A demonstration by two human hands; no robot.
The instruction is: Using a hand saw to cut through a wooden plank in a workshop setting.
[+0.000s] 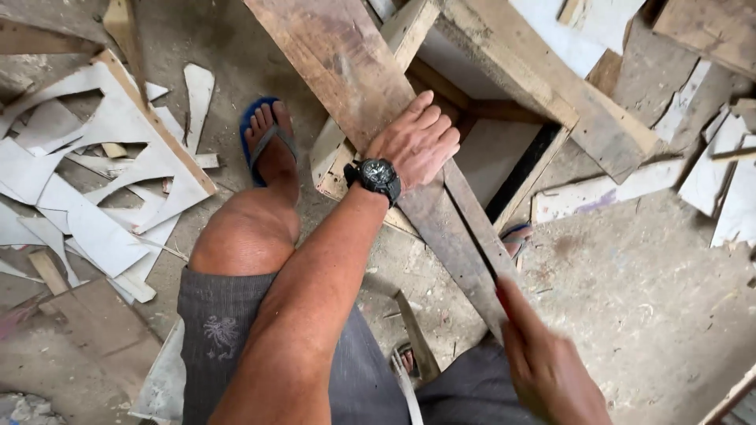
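My right hand (551,370), closest in, grips a red-handled tool (502,297) at the plank's (370,86) near end, while my left hand (416,144) presses flat, fingers open, on the plank.

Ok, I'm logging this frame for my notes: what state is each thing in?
Left hand: flat, pressing on the plank.
Right hand: closed on a red-handled tool, blurred.
Plank: slanted across the wooden frame, held down.
Wooden frame: lying on the floor, open in the middle.
Watch: strapped on the left wrist.
Sandal: on the foot.
White offcuts: scattered on the floor.
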